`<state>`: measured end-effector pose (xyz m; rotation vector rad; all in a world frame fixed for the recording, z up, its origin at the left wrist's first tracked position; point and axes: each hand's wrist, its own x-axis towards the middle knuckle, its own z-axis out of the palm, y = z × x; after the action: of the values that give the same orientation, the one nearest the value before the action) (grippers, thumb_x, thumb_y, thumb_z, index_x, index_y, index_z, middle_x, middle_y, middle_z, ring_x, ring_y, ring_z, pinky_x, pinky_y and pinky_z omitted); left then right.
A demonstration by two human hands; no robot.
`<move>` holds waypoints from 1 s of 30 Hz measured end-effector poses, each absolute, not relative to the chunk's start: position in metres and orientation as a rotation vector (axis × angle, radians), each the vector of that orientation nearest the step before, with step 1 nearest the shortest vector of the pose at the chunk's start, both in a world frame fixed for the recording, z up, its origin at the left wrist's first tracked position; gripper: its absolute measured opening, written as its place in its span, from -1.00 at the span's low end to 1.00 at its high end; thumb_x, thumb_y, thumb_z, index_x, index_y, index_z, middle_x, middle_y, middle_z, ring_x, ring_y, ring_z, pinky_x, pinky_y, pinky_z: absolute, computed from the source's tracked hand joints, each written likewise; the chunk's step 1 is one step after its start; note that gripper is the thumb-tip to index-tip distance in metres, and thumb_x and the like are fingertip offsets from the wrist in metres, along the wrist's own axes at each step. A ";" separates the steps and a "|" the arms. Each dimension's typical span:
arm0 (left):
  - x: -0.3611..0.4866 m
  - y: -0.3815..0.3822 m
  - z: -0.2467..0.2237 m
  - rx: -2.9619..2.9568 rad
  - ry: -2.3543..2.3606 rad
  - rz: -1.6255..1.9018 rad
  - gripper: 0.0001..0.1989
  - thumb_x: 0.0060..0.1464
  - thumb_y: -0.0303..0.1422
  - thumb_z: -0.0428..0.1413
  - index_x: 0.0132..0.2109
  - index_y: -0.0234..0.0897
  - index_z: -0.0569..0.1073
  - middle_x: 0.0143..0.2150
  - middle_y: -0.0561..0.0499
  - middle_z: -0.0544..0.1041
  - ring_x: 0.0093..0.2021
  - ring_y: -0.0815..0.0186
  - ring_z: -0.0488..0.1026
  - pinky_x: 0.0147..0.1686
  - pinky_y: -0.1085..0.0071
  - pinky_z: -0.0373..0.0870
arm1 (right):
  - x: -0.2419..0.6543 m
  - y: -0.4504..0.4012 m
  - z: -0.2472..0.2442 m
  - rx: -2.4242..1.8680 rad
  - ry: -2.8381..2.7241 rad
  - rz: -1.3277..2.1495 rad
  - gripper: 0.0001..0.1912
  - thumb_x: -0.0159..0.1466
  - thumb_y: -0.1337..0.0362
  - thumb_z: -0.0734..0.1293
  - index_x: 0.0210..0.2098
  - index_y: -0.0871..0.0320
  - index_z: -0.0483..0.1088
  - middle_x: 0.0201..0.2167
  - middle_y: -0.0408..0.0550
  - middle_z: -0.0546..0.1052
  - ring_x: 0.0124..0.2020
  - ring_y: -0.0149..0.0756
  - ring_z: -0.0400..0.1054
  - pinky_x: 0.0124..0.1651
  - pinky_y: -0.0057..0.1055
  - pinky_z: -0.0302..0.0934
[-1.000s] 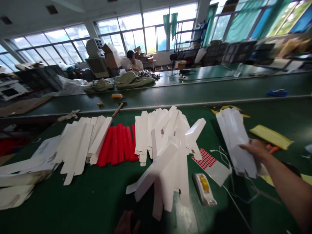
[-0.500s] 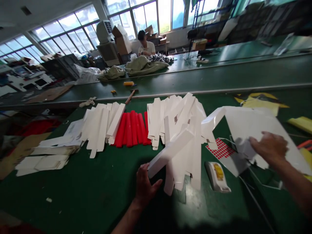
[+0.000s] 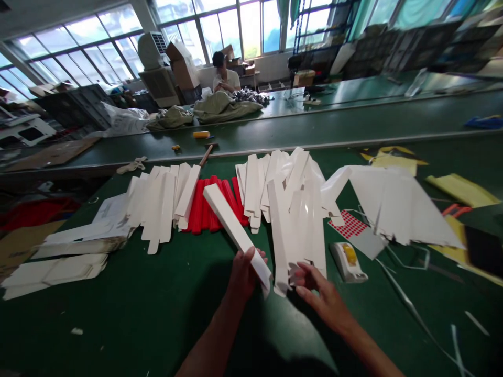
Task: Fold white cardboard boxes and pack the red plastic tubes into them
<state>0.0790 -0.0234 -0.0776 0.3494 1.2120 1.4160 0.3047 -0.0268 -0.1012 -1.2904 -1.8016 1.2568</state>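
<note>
Grasping long white cardboard box [image 3: 233, 222] near its lower end with left hand [image 3: 244, 269], right hand [image 3: 316, 290] loosely open, near it

No readable text, brand, number or sign. Faint print on white sheet [image 3: 110, 208], ahead and well left of left grip [image 3: 251, 257]: too small to read. Faint marks on brown cardboard [image 3: 18, 246], farther left of same grip: too blurred to make out.
</note>
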 end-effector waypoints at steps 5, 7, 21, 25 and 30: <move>0.074 -0.039 -0.045 -0.050 1.049 1.457 -0.52 0.04 0.05 0.16 -0.21 -0.32 0.38 -0.38 -0.08 0.53 -0.34 0.20 0.55 -0.15 0.15 0.53 | 0.272 -0.040 -0.095 -1.175 -1.967 1.155 -0.33 0.30 0.06 0.28 0.30 0.14 0.02 0.10 0.16 0.40 -0.08 -0.16 0.42 0.00 -0.15 0.36; 0.068 -0.045 -0.032 -0.174 0.983 1.431 -0.54 0.11 0.03 0.10 -0.22 -0.35 0.39 -0.41 -0.10 0.54 -0.39 0.21 0.55 -0.19 0.16 0.54 | 0.262 -0.041 -0.085 -1.053 -2.107 1.003 -0.23 0.24 0.11 0.36 0.34 0.10 -0.01 0.25 0.17 0.26 0.17 -0.05 0.26 0.20 -0.03 0.20; 0.000 -0.111 0.046 0.194 1.060 0.573 -0.23 0.00 0.31 -0.10 -0.23 -0.39 0.47 -0.58 -0.16 0.52 -0.67 0.15 0.46 -0.67 0.32 0.38 | 0.170 -0.010 0.020 -0.303 -2.829 0.613 -0.02 0.15 0.04 0.41 0.40 0.21 -0.11 0.36 0.16 0.13 0.37 0.09 -0.07 0.37 0.10 -0.20; -0.029 -0.110 0.043 0.342 0.966 0.361 -0.06 -0.03 0.37 -0.25 -0.34 -0.52 0.52 -0.60 -0.28 0.49 -0.67 0.18 0.44 -0.67 0.38 0.32 | 0.139 -0.009 0.008 -0.296 -2.771 0.777 -0.19 0.10 0.07 0.44 0.25 0.26 0.17 0.14 0.21 0.40 0.14 0.01 0.30 0.21 -0.05 0.14; -0.063 -0.108 0.023 0.392 1.325 1.125 -0.23 0.08 0.23 -0.10 -0.05 -0.48 0.42 -0.37 -0.20 0.55 -0.55 0.22 0.51 -0.58 0.37 0.40 | 0.109 -0.017 -0.026 -1.070 -2.163 0.729 -0.45 0.02 -0.02 0.48 -0.16 0.18 0.30 -0.30 0.05 0.52 -0.32 -0.11 0.43 -0.30 -0.26 0.34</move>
<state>-0.0625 -0.1080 0.0234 0.3921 1.3254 1.1251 0.1093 -0.0167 -0.0255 -1.0700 -2.1631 0.7290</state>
